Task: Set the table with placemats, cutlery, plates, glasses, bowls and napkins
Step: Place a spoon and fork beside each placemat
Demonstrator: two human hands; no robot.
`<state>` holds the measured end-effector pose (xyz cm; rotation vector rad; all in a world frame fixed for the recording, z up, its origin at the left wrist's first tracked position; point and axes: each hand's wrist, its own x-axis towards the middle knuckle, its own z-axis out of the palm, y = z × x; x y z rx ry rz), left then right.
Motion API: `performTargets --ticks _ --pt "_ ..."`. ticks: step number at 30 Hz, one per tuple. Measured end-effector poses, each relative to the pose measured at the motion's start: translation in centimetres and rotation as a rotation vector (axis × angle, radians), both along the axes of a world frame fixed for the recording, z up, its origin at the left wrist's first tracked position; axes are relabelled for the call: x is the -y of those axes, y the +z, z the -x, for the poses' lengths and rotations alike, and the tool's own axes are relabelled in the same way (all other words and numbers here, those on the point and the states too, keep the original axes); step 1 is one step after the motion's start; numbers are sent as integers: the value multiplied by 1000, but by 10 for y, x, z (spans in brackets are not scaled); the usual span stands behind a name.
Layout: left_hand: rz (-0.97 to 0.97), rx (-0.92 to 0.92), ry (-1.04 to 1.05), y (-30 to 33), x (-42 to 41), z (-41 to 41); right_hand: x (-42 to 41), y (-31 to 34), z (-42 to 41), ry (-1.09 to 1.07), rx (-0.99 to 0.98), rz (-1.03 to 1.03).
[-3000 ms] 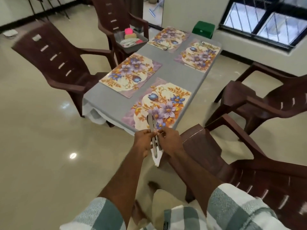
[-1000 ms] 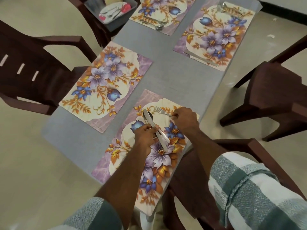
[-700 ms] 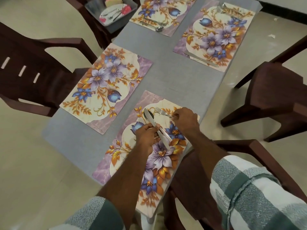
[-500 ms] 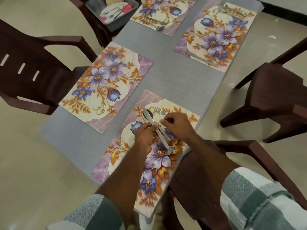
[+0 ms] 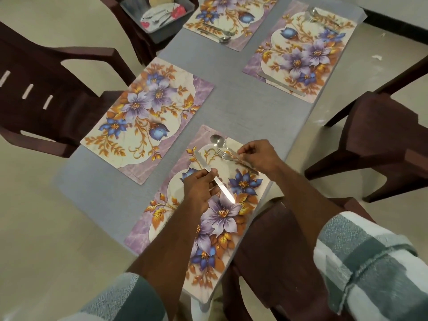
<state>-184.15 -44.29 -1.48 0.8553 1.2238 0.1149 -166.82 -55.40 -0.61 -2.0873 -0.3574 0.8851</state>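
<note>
Several floral placemats lie on the grey table (image 5: 236, 112). Over the nearest placemat (image 5: 222, 218) my left hand (image 5: 199, 188) grips a table knife (image 5: 216, 180) by its middle, blade end pointing toward me. My right hand (image 5: 257, 156) pinches the handle of a spoon (image 5: 217, 140) whose bowl rests near the mat's far edge. A fork (image 5: 225, 155) lies on the mat just under that hand. The far left placemat (image 5: 222, 17) holds a spoon and fork. The far right placemat (image 5: 301, 54) holds a knife and other cutlery. The near left placemat (image 5: 148, 117) is bare.
Dark brown plastic chairs surround the table: one at left (image 5: 46, 98), one at right (image 5: 382, 140), one just below my right arm (image 5: 278, 251). A grey tray (image 5: 159, 12) with plates, cutlery and sponges sits on a chair at the far left.
My right hand has taken the spoon out of my left hand's bundle and moved it to the mat's far right. My left hand now holds only the knife.
</note>
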Motion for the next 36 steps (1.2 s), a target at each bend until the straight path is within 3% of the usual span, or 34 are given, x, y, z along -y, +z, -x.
performTargets --ticks 4,15,31,36 --pt "7 -11 9 1 -1 14 4 -9 -19 -31 71 60" --pt "-21 -28 -25 5 0 24 6 -13 -11 239 439 313" --pt "-33 -62 -26 10 0 23 1 -18 -11 240 508 386" --pt "-18 -54 24 11 1 27 -4 -18 9 211 570 267"
